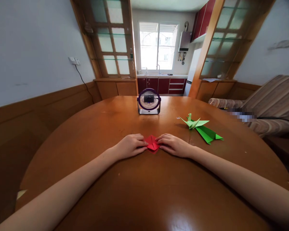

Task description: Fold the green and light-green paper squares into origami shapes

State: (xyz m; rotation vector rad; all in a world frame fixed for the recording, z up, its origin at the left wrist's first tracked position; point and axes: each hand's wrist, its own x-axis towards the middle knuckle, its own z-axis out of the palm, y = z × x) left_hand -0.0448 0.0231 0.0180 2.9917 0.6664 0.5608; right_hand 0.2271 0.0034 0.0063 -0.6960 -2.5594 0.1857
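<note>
A small folded piece of red paper (152, 143) lies on the brown wooden table (144, 186), with creases running across its face. From the left, my left hand (132, 146) has its fingers closed on the paper's left edge. My right hand (174, 145) grips the opposite edge, fingertips and thumb together on the red paper. Parts of both side edges are hidden under the fingers. To the right of my right hand rest a light green origami bird (194, 123) and a darker green folded paper piece (207, 133), which touch or overlap.
A small dark round fan (148, 101) on a stand is upright beyond my hands, near the table's far edge. A striped sofa (274, 99) stands to the right of the table. Behind are glass-fronted cabinets (113, 38) and a kitchen window (158, 46).
</note>
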